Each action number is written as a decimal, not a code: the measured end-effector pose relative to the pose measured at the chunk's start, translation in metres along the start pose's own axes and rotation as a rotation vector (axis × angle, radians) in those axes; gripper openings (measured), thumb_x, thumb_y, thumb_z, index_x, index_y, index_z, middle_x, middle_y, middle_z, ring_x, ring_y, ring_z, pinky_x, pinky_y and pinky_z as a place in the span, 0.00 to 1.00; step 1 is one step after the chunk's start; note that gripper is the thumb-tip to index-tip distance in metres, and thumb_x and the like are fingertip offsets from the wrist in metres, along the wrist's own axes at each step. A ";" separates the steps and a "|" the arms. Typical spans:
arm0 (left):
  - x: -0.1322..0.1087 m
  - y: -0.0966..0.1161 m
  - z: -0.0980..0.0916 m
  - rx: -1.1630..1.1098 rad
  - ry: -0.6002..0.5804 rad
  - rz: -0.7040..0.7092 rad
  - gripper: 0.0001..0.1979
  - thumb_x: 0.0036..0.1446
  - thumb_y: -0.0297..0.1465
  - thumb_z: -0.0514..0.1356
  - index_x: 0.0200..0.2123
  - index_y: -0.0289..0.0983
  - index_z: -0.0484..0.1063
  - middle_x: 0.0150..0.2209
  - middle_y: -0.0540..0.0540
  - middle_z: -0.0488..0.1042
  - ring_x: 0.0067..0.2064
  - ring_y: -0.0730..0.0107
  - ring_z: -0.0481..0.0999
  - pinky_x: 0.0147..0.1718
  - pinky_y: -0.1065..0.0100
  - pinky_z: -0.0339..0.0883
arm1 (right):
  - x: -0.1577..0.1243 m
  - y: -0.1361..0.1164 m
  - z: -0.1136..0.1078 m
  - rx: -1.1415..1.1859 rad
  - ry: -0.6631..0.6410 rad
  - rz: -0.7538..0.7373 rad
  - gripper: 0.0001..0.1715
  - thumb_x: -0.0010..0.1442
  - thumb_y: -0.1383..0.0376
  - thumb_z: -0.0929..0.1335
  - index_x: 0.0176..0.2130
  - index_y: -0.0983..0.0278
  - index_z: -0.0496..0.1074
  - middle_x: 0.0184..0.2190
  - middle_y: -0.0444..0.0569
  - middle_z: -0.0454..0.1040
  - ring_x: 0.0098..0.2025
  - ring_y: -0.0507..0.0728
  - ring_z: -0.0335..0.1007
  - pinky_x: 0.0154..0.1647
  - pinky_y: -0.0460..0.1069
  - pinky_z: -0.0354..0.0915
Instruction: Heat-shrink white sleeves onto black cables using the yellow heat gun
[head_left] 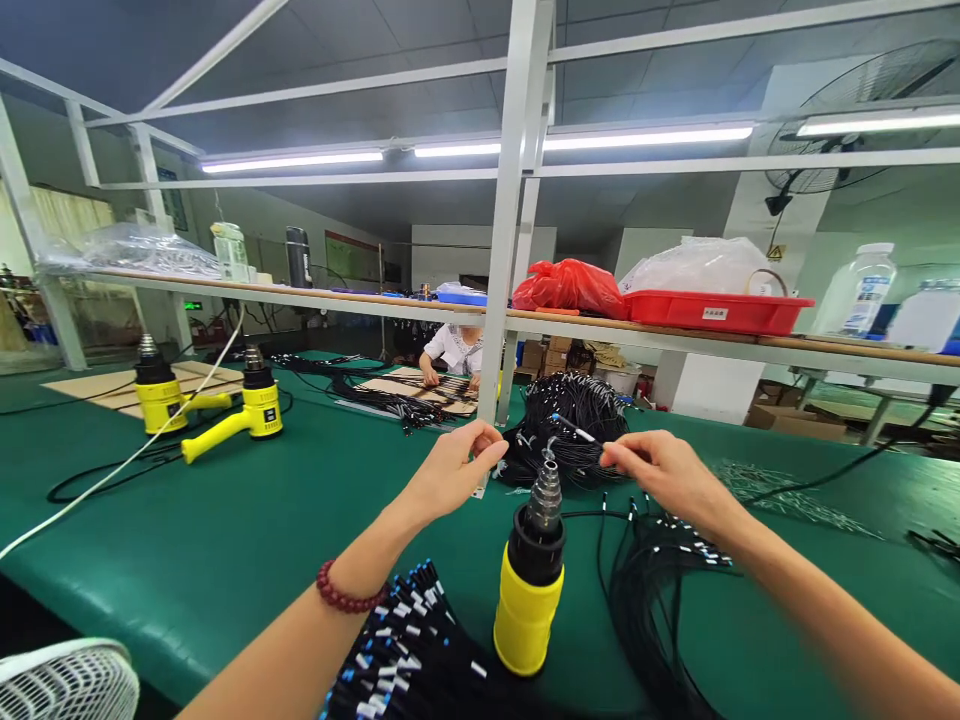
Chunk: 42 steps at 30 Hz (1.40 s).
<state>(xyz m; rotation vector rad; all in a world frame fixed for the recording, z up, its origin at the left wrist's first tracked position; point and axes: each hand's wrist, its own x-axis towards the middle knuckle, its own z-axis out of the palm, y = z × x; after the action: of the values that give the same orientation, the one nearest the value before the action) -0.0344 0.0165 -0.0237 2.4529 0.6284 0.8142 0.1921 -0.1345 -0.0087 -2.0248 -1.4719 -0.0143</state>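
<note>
A yellow heat gun (529, 600) stands upright on the green table, its metal nozzle pointing up between my hands. My right hand (660, 465) pinches a black cable (581, 432) with a white sleeve and a blue tip, held just above and right of the nozzle. Left of the nozzle, my left hand (457, 465) has thumb and forefinger close together; whatever they may hold is too small to make out. Blue-tipped cables (405, 640) lie in a bundle at the lower left of the gun. Another cable bundle (645, 590) curves along its right side.
Two more yellow heat guns (259, 405) stand at the left. A coiled black cable pile (574, 400) sits behind the nozzle, near a white post (506, 220). Thin clear pieces (787, 490) are scattered at right. Across the table a person (454, 352) works. A shelf holds a red tray (712, 312).
</note>
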 end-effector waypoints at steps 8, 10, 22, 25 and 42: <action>-0.048 -0.098 0.025 0.287 -0.467 -0.161 0.07 0.42 0.22 0.61 0.26 0.38 0.76 0.26 0.51 0.78 0.31 0.68 0.75 0.30 0.72 0.63 | -0.006 0.132 -0.002 -0.168 -0.086 0.335 0.23 0.51 0.56 0.64 0.11 0.60 0.67 0.14 0.52 0.71 0.21 0.62 0.70 0.26 0.53 0.58; -0.060 -0.110 0.035 0.332 -0.569 -0.176 0.08 0.39 0.21 0.63 0.24 0.40 0.76 0.25 0.52 0.78 0.31 0.67 0.76 0.31 0.72 0.64 | -0.011 0.146 0.000 -0.175 -0.096 0.346 0.19 0.49 0.56 0.66 0.13 0.60 0.70 0.16 0.52 0.73 0.24 0.64 0.71 0.27 0.53 0.59; -0.083 -0.096 0.025 0.410 -0.686 -0.058 0.10 0.55 0.23 0.54 0.35 0.39 0.73 0.39 0.46 0.77 0.42 0.63 0.73 0.41 0.68 0.63 | -0.009 0.114 -0.006 -0.037 -0.126 0.161 0.18 0.55 0.55 0.66 0.35 0.64 0.79 0.35 0.53 0.81 0.37 0.63 0.75 0.37 0.52 0.65; -0.082 -0.069 0.000 0.364 -0.651 -0.002 0.09 0.63 0.29 0.50 0.36 0.40 0.70 0.38 0.47 0.74 0.39 0.65 0.71 0.38 0.69 0.62 | -0.010 0.090 -0.017 -0.006 -0.096 0.106 0.18 0.58 0.54 0.65 0.38 0.63 0.78 0.38 0.52 0.81 0.40 0.62 0.75 0.40 0.52 0.66; -0.026 0.084 -0.039 0.293 -0.149 0.453 0.09 0.66 0.35 0.53 0.32 0.41 0.66 0.33 0.53 0.71 0.36 0.67 0.68 0.36 0.68 0.55 | -0.061 -0.075 -0.024 0.370 -0.453 -0.240 0.15 0.69 0.56 0.57 0.37 0.60 0.66 0.34 0.44 0.72 0.37 0.54 0.66 0.39 0.48 0.63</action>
<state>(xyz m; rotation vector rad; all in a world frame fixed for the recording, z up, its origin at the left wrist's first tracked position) -0.0553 -0.0521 0.0402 2.9484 0.1389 0.7309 0.1130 -0.1853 0.0241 -1.6041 -1.8255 0.6078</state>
